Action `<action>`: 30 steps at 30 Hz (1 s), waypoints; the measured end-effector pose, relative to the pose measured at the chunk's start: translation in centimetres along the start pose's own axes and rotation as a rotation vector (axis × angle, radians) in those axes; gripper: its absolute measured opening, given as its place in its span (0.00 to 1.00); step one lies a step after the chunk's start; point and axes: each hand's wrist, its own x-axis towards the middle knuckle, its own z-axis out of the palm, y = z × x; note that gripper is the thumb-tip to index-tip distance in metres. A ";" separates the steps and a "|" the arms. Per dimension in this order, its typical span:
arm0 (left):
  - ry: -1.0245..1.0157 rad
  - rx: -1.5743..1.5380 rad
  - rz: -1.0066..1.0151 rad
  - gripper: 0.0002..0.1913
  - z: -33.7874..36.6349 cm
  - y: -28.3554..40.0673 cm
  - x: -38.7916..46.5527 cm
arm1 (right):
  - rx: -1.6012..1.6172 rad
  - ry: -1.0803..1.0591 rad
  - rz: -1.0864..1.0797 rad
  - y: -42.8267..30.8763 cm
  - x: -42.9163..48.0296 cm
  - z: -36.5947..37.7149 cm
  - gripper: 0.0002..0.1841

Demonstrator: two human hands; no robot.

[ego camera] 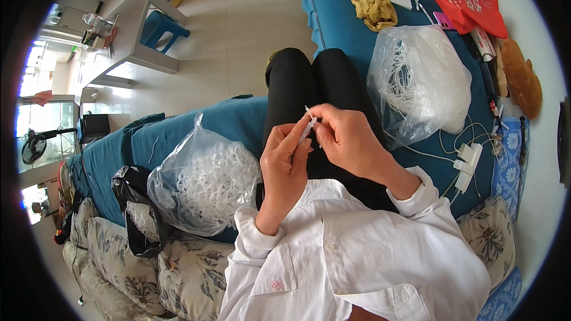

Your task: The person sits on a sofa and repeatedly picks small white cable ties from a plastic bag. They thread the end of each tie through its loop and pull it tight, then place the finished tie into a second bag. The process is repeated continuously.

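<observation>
Above my lap, my left hand [287,154] pinches a small translucent white plastic piece [307,130] between thumb and fingers. Close against it, my right hand [350,138] grips a thin white cord [308,110], whose tip shows above the plastic piece. The fingers hide how the two meet. To my left sits a clear plastic bag [209,183] full of small translucent white rings or clips. On my right, another clear plastic bag [428,80] holds a bundle of white cords [401,80].
A black plastic bag [142,214] with white pieces lies beyond the left bag. A power strip [469,165] with trailing cables is near my right elbow. Crumpled yellow cloth [374,10], a red bag [468,2] and a phone [443,21] lie farther right. Patterned cushions [192,272] are behind.
</observation>
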 end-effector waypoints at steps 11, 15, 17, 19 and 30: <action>-0.122 -0.352 -0.093 0.14 0.0 -0.7 -0.9 | 0.428 -0.025 0.130 0.4 -0.1 0.2 0.06; -0.351 -0.775 -0.530 0.15 -2.9 -0.7 0.3 | 0.347 -0.022 -0.032 0.0 -1.1 1.3 0.04; -0.418 -0.737 -0.581 0.14 -3.7 -0.1 0.7 | 0.316 -0.003 -0.054 -0.2 -1.5 1.6 0.04; -0.482 -0.754 -0.623 0.12 -3.9 -0.1 0.8 | 0.509 -0.107 0.074 -0.6 -1.7 1.5 0.05; -0.306 -1.005 -0.701 0.03 -3.0 -1.0 0.7 | 0.263 0.211 -0.087 0.8 -2.0 3.1 0.07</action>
